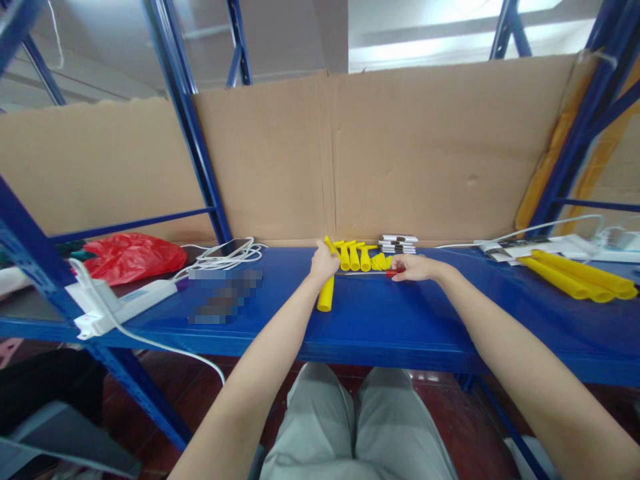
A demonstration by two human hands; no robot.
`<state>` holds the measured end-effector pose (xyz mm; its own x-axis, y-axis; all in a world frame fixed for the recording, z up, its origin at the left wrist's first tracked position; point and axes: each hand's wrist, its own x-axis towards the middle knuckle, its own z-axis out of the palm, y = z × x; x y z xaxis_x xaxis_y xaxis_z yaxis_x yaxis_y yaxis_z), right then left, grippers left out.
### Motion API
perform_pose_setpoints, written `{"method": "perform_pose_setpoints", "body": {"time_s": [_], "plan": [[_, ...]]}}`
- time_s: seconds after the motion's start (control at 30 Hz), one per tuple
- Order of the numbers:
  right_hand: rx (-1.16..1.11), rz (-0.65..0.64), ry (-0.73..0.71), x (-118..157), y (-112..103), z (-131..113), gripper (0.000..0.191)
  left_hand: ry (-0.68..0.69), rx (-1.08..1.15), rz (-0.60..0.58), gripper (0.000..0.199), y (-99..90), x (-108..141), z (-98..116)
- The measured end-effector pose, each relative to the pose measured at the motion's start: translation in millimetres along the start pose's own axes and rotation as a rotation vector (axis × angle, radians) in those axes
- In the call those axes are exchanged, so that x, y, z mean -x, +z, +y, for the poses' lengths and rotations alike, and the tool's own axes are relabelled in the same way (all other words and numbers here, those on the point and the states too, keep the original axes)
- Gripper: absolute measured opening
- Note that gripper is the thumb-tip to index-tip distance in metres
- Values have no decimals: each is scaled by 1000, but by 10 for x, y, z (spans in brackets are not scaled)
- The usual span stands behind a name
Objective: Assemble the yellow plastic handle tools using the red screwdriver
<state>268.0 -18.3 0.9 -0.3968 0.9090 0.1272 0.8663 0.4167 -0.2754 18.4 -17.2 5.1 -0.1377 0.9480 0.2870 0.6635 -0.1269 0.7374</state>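
Note:
My left hand is closed around a yellow tube, whose wide end points toward me and whose thinner end sticks out above my fingers. My right hand is closed on the red handle of a screwdriver; its thin shaft points left, toward the yellow tube. Behind the shaft stand several yellow funnel-shaped pieces in a row. Beside them, near my right fingertips, lies a cluster of small yellow pieces. A stack of white and dark flat pieces sits just behind.
Longer yellow tubes lie at the right of the blue shelf. To the left are a red plastic bag, coiled white cables and a white power strip. A cardboard panel closes off the back.

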Motion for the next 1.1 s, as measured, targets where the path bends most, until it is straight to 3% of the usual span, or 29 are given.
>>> {"method": "perform_pose_setpoints", "body": {"time_s": [0.3,0.57,0.83,1.1], "plan": [[-157,234,-39,51,-185,146,12,-24,-71,31,27,-43,42,42],[-114,361,5,33,-180,128,19,19,18,-12,40,24,-35,-30],[-114,382,-21,37,-184,106,22,26,-22,-39,34,-4,0,-6],[-263,358,-57,30,-166,65,13,8,-45,-47,38,-7,15,-3]]}}
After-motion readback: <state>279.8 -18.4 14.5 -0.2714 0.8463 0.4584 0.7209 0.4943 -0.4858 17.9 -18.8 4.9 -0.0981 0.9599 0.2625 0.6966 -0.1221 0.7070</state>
